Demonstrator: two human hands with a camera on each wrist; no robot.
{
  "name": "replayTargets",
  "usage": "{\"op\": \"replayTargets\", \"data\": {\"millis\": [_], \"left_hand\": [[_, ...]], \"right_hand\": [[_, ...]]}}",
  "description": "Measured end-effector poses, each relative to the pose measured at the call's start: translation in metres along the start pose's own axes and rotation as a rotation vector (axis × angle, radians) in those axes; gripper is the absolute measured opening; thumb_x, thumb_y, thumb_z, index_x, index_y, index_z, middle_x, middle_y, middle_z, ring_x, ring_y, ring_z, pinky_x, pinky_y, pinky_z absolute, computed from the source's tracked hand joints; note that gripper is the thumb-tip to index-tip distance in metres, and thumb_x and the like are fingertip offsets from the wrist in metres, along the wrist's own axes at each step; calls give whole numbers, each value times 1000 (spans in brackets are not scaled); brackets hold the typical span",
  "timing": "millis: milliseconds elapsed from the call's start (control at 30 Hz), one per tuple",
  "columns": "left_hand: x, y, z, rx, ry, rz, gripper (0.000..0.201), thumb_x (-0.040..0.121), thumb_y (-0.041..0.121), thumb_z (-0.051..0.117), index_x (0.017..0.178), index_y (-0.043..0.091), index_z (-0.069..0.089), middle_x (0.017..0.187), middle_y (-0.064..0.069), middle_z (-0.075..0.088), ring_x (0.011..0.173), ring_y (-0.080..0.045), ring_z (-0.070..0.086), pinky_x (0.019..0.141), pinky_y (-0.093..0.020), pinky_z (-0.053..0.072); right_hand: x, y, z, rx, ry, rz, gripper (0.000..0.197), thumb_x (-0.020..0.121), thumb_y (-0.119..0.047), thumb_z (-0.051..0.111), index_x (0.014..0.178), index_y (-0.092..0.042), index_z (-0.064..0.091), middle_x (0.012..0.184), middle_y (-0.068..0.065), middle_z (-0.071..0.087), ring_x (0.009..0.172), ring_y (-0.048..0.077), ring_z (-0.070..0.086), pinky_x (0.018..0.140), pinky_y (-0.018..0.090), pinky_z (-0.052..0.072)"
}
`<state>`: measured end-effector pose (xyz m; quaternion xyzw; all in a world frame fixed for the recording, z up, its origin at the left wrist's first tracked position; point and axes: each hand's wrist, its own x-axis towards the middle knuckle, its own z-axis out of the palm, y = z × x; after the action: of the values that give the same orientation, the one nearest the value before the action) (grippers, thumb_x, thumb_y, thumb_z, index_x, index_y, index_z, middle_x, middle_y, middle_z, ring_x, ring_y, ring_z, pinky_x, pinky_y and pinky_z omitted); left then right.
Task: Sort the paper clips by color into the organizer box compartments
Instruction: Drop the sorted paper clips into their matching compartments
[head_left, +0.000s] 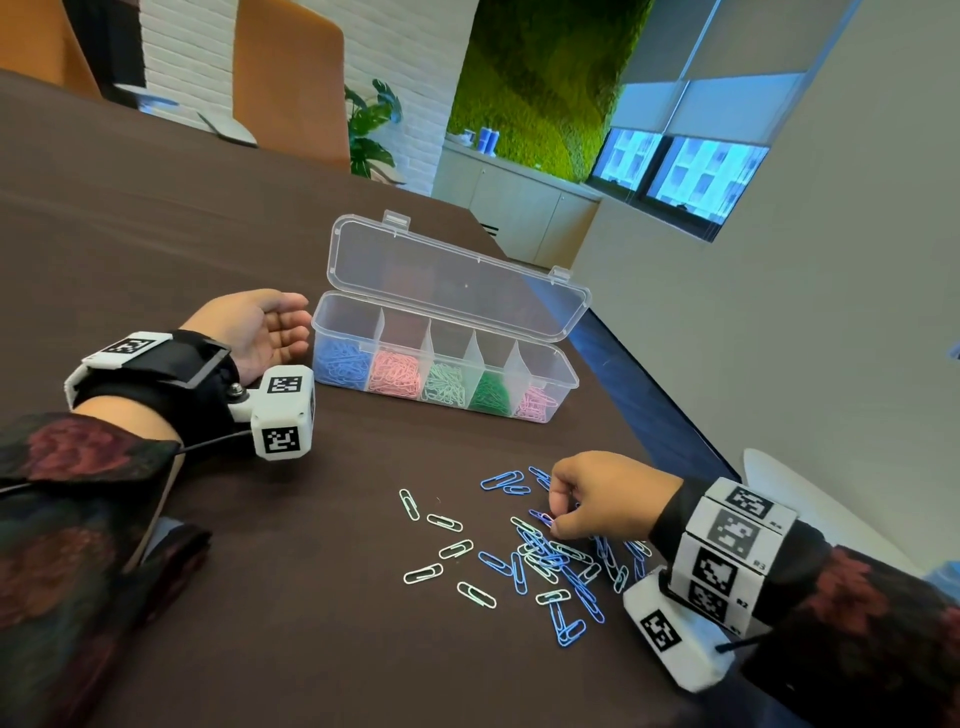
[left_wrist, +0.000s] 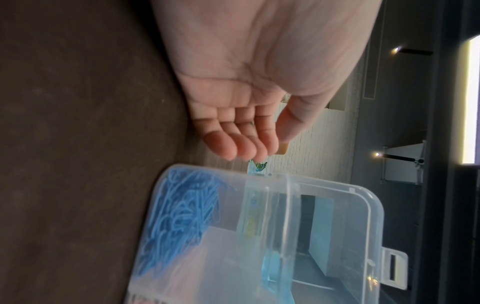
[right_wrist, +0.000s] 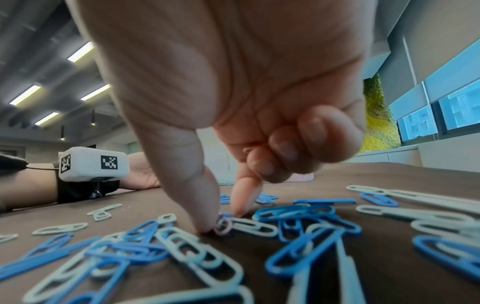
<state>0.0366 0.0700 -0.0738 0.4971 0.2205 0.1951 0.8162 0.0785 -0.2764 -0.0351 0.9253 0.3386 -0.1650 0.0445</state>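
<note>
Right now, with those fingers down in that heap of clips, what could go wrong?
The right hand pinches one clip in a tangled pile; linked neighbours may lift along and land in the wrong compartment. Two compartments of the box hold similar pinks, an easy mix-up. The left hand rests open beside the box, not gripping it, so a bump might shift it.
</note>
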Motion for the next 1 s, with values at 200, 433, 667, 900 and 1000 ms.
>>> {"op": "replayTargets", "data": {"millis": [200,433,667,900,1000], "left_hand": [[2,0,-1,13,0,-6,17,95,15,44,85,12,57,62,2,56,52,-8,53,47,-15,49],[2,-1,-3,13,3,-7,16,95,16,45,86,12,57,58,3,58,52,-8,54,48,-16,49],[4,-1,-3,2,-1,3,16,95,15,44,86,12,56,51,5,59,47,-7,54,47,-15,49],[4,-1,-3,-2,-3,5,15,95,15,45,86,12,56,55,4,59,49,-8,54,48,-15,50],[3,-1,-2,-5,1,0,14,95,15,46,86,12,56,58,3,58,53,-9,53,48,-15,49]], "right_hand": [[1,1,2,21,-13,12,25,85,-21,64,66,-25,48,68,-9,51,60,4,45,52,14,33],[-2,1,1,55,-36,33,22,90,-20,54,69,-21,46,71,-7,50,63,7,45,58,18,37],[2,1,-4,86,71,-2,21,88,-15,56,71,-21,46,74,-8,50,69,10,47,52,12,34],[3,5,-8,283,45,-6,22,85,-2,54,91,-24,51,72,-5,57,61,6,51,57,14,40],[4,7,-12,277,3,-6,24,87,-4,53,101,-23,50,79,-4,59,67,9,53,61,16,42]]}}
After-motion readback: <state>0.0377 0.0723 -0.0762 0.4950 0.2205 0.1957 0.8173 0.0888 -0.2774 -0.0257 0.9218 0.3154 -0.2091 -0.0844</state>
